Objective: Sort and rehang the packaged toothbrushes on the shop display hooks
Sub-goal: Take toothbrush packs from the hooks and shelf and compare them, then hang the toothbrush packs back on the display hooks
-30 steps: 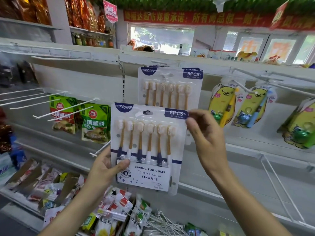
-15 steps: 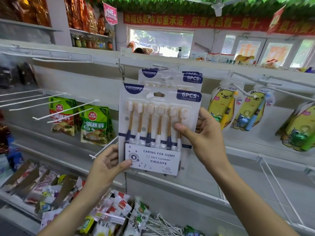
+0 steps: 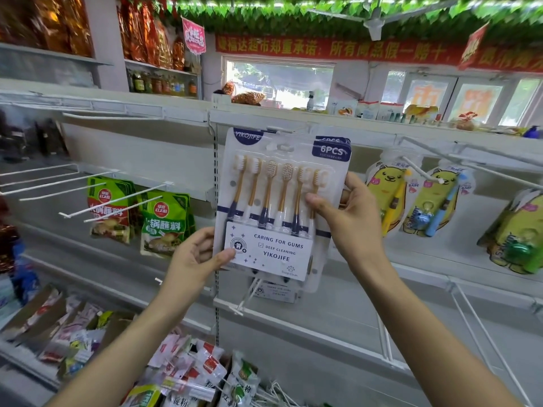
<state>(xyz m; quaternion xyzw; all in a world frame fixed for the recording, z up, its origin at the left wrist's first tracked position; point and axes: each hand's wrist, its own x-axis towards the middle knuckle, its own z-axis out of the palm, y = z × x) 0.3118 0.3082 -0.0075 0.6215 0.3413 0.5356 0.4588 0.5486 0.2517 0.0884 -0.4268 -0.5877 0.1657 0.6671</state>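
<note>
White shelving (image 3: 338, 327) carries hooks (image 3: 123, 198) hanging green sauce packets (image 3: 164, 227) and toothbrush packs (image 3: 279, 201).

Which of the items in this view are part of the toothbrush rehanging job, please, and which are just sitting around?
Part of the job:
- six-pack of toothbrushes, held by left hand and right hand
- second six-pack hanging behind it
- yellow bear toothbrush packs
- empty hooks

Just lying about:
- green sauce packets
- loose sachets in the lower bin

We see the toothbrush pack (image 3: 276, 201) now raised level with the hung pack (image 3: 333, 141) (almost covering it), while the right hand (image 3: 349, 224) sits lower on its edge than a second ago.
</note>
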